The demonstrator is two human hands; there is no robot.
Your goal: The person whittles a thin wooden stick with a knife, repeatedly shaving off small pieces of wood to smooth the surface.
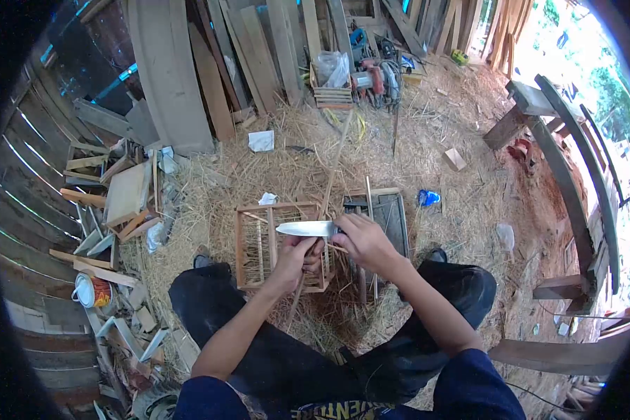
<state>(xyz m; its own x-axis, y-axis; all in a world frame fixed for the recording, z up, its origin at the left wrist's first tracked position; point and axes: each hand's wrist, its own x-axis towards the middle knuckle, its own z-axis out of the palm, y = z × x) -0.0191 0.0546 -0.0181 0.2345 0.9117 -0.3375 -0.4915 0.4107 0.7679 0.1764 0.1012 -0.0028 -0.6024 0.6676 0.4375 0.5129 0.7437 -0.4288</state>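
Observation:
My right hand (pixel 365 242) is closed around the dark handle of a knife. The knife's broad, shiny blade (pixel 304 229) points left and lies across the top of my left hand (pixel 295 264). Between the closed fingers of that left hand runs a thin wooden strip (pixel 336 164), which reaches up and away from me and comes out below the hand. The blade overlaps the strip just above my left fingers. Under both hands stands a small slatted wooden frame (pixel 241 248), partly hidden by them.
Beside the frame lies a dark tray-like box (pixel 397 222) with a thin stick (pixel 369 199) near it. Wood shavings cover the ground. Power tools (pixel 371 78) and a slatted crate (pixel 333 96) sit at the back. Scrap wood and a paint bucket (pixel 93 290) are at left, curved beams (pixel 567 168) at right.

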